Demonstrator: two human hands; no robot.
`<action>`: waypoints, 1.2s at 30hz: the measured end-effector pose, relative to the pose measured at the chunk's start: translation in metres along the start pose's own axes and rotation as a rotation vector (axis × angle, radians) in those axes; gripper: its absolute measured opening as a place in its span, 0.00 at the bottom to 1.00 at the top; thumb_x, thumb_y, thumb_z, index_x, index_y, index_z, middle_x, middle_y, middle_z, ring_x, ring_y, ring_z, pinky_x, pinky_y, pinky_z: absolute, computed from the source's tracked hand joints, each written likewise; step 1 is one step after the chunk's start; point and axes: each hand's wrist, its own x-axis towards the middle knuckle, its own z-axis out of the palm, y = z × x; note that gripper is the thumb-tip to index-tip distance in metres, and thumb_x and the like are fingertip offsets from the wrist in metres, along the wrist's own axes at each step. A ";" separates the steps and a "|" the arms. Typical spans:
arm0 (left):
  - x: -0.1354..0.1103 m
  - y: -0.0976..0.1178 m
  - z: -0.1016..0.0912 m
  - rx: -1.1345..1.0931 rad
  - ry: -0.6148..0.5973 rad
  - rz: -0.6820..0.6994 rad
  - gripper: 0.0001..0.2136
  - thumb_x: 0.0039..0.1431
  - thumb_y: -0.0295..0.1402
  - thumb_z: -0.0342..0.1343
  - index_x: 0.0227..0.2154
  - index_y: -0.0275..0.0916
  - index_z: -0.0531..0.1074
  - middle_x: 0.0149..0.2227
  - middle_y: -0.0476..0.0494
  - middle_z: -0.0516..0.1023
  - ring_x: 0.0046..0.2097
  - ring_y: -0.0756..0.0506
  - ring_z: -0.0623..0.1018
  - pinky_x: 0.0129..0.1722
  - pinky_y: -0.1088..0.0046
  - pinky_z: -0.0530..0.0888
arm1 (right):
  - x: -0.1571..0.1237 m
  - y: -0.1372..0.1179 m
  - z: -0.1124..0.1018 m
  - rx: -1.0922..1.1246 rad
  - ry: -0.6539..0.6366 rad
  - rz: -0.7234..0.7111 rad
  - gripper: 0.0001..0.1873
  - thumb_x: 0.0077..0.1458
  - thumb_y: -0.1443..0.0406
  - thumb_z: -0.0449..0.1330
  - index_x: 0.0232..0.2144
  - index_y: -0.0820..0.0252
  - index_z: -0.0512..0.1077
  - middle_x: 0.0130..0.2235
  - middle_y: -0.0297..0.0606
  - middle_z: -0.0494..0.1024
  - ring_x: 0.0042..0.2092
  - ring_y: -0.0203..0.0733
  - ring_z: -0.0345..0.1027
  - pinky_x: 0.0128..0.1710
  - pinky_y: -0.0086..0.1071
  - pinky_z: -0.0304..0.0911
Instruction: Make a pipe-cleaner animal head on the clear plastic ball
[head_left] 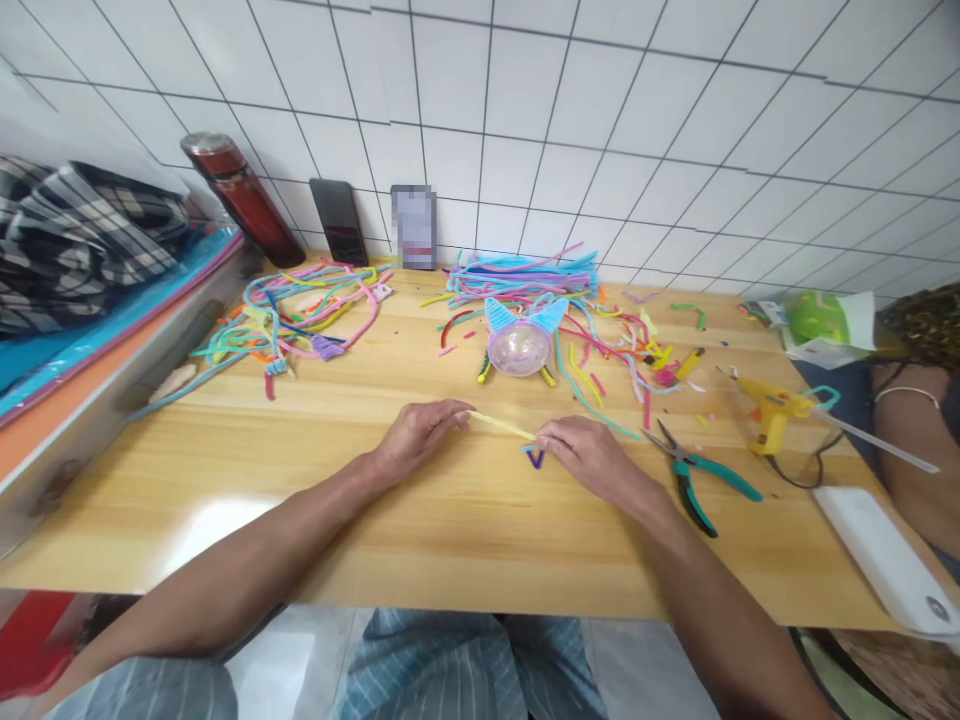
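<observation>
A pale yellow pipe cleaner (501,425) stretches between my two hands, a little above the wooden table. Its left end is pinched in the closed fingers of my left hand (420,432). My right hand (583,450) grips the other end, closed as well. Just below the right fingertips shows a small bent purple pipe cleaner (535,459); whether the hand touches it I cannot tell. Beyond my hands stands a clear plastic bowl-like piece (519,348) with two blue pointed ears (546,314) and short yellow-and-black legs.
Pliers (694,475) with teal handles lie right of my right hand, near a yellow glue gun (772,410) and a white case (885,560). Loose pipe cleaners (307,310) and a blue-purple bundle (525,275) lie along the back. A red flask (244,200) and two phones (339,222) lean against the wall. Another person's arm (911,430) is at right.
</observation>
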 end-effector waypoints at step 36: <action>0.004 -0.011 0.003 0.135 -0.092 0.144 0.14 0.76 0.39 0.54 0.42 0.40 0.84 0.39 0.42 0.87 0.40 0.46 0.86 0.43 0.71 0.79 | 0.009 0.024 -0.012 0.026 0.427 0.209 0.09 0.67 0.61 0.62 0.38 0.54 0.81 0.39 0.40 0.86 0.44 0.47 0.78 0.51 0.42 0.71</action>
